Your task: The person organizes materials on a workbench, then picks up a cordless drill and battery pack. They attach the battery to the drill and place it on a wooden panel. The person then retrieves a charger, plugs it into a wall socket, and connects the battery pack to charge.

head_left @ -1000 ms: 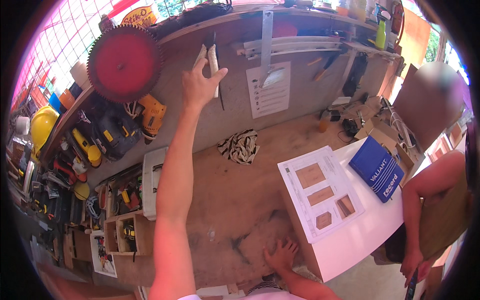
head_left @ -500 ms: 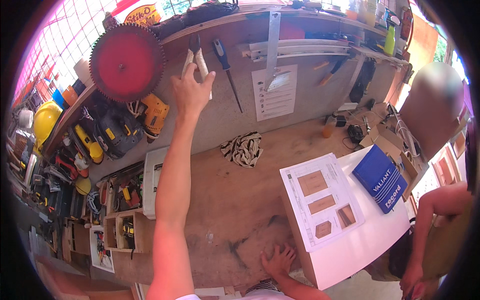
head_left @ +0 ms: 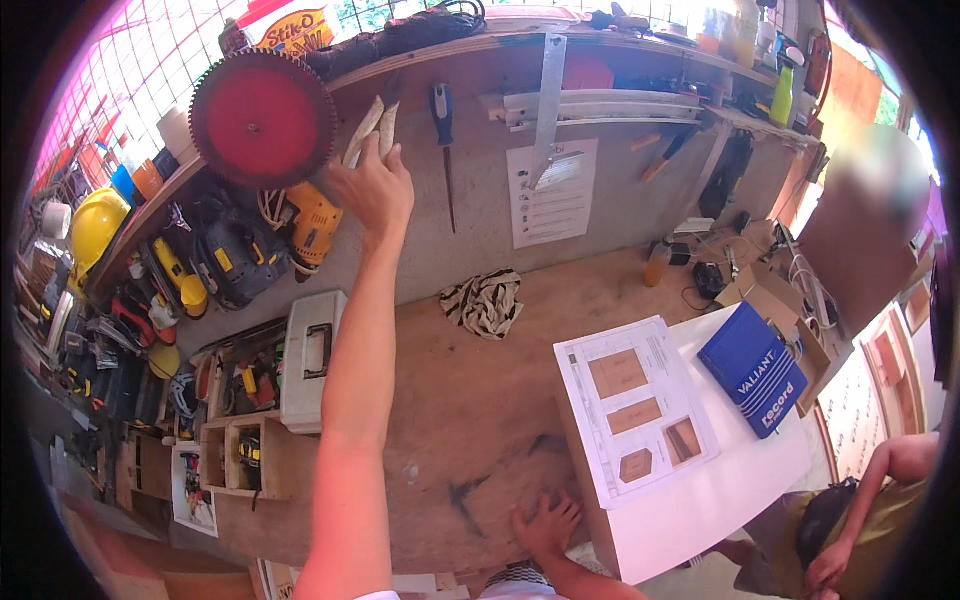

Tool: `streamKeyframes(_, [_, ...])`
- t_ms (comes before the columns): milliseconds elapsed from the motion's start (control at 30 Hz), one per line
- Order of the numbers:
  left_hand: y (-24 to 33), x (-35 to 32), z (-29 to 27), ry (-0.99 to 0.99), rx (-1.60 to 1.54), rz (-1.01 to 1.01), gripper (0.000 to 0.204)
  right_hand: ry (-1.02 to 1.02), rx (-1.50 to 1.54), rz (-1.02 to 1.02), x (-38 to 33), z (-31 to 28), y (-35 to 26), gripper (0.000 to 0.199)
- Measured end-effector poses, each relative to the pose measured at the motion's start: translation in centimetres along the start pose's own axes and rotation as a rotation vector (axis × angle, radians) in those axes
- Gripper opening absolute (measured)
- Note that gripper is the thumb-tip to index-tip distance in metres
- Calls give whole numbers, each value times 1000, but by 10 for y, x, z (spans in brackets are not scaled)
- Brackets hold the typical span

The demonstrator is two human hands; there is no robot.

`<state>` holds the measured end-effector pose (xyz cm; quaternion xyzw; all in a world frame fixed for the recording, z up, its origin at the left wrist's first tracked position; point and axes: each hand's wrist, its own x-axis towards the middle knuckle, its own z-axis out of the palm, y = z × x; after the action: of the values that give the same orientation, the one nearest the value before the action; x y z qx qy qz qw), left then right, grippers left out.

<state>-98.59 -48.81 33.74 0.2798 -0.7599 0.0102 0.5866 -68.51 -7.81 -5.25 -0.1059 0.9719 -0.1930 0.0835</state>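
Pale wooden tool handles [head_left: 368, 128] hang on the grey back wall beside the red toothed saw disc [head_left: 262, 119]; the left hand [head_left: 372, 188] reaches up and closes its fingers around them. The right hand [head_left: 546, 522] rests flat, fingers spread, on the brown wooden workbench [head_left: 470, 400]. A white printed sheet [head_left: 550, 194] hangs on the wall; a blue rectangular box [head_left: 754, 366] lies on the white board [head_left: 730, 480] beside a drawing sheet with brown shapes [head_left: 634, 408].

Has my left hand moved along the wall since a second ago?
Yes. The left hand has shifted left, away from the blue-handled screwdriver and closer to the red saw blade, now gripping pale tool handles.
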Motion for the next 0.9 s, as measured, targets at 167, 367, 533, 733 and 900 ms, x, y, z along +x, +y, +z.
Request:
streamKeyframes(167, [-18,-11,31,59,-122,-60,41,-38,-31,-1,-1,-7,-3,79])
streamKeyframes(367, [-8,-10,35,134,0,-44,39,-50,-4,19,-1,-2,0,79])
streamKeyframes(533, [-22,4,43,195,66,-62,42,-40,19,-6,0,5,3,79])
streamKeyframes(733, [-32,19,39,190,-25,99,44,-61,18,5,-1,1,2,81])
streamKeyframes(900, [-37,24,40,167,19,170,46,-37,-6,-11,-2,0,0,80])
